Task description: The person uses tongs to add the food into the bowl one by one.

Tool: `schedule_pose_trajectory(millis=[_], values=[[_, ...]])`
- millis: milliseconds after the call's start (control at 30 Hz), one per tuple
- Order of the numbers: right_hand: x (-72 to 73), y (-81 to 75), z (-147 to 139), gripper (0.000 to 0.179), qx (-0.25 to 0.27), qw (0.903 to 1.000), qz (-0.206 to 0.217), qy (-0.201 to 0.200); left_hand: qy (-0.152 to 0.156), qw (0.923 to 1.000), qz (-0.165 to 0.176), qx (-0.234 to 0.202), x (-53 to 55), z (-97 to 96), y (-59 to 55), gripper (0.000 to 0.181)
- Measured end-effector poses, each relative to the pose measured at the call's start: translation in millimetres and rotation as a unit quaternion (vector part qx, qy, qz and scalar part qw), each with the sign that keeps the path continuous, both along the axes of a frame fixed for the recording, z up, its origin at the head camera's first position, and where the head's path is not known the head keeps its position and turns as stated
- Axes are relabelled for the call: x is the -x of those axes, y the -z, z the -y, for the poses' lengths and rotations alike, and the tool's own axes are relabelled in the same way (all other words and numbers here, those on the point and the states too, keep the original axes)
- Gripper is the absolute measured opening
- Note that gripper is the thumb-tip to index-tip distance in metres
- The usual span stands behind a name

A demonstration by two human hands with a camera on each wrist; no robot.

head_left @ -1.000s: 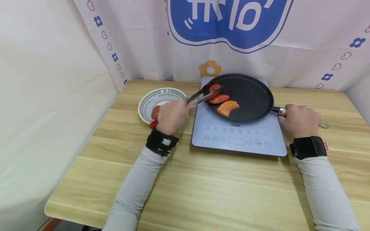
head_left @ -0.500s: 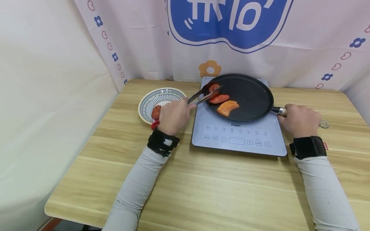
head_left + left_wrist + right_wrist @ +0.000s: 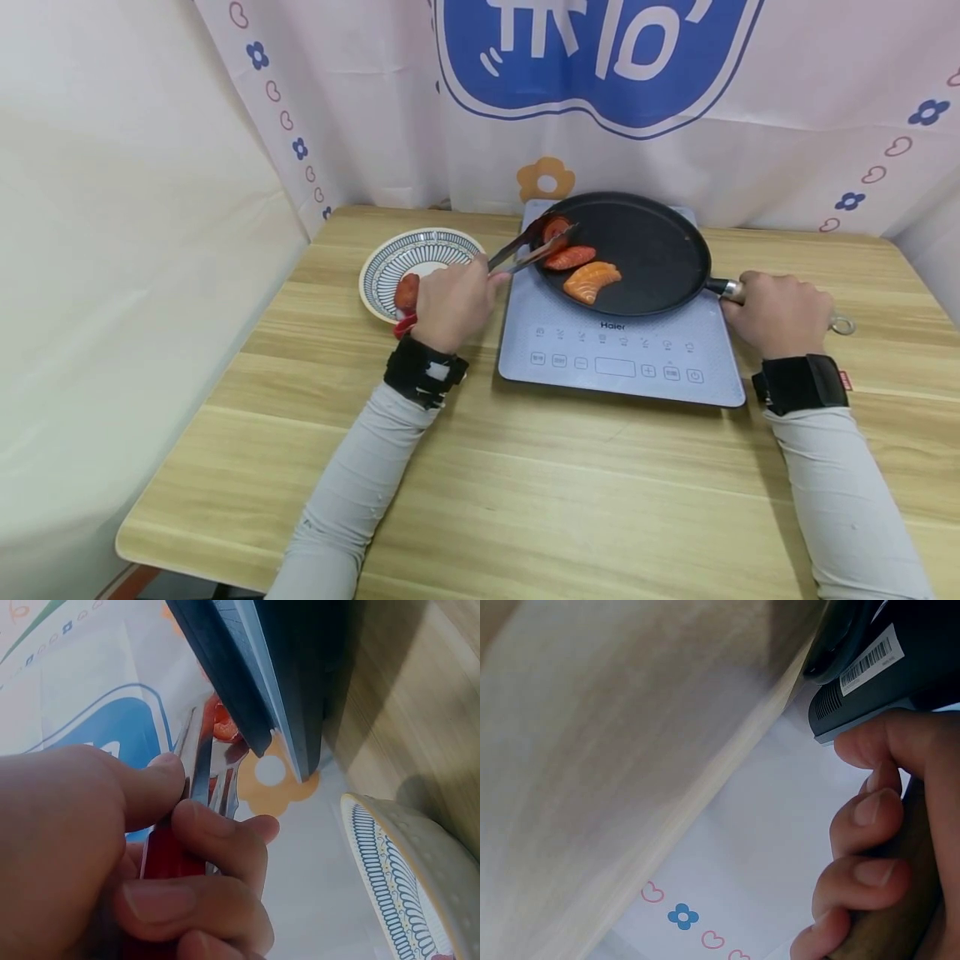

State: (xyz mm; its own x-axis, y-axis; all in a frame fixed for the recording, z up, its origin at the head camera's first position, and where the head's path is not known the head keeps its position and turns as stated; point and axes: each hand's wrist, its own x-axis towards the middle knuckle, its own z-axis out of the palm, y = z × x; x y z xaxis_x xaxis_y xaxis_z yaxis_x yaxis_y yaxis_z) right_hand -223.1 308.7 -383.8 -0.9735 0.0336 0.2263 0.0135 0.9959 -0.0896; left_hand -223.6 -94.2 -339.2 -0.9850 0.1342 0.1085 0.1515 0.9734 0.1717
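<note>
Head view, hands [image 3: 453, 304] [image 3: 780, 315] clasping tongs [image 3: 534, 255], pan handle [image 3: 725, 288]

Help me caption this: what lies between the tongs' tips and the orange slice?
In the head view, a red oblong piece lies between them, in the pan.

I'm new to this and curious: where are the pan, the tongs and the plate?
Pan [image 3: 641, 258], head view: bare black cooking surface.
Tongs [image 3: 172, 853], left wrist view: red handle.
Plate [image 3: 386, 271], head view: patterned inner wall.
</note>
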Motion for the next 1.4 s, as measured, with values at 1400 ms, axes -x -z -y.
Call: schedule_pose_trajectory(millis=[1400], values=[[0.2, 1.4, -1.2, 0.032, 0.007, 1.0000, -0.005, 0.001, -0.005, 0.9997, -0.011, -0.022, -7.6, 12.7, -20.5, 0.045]])
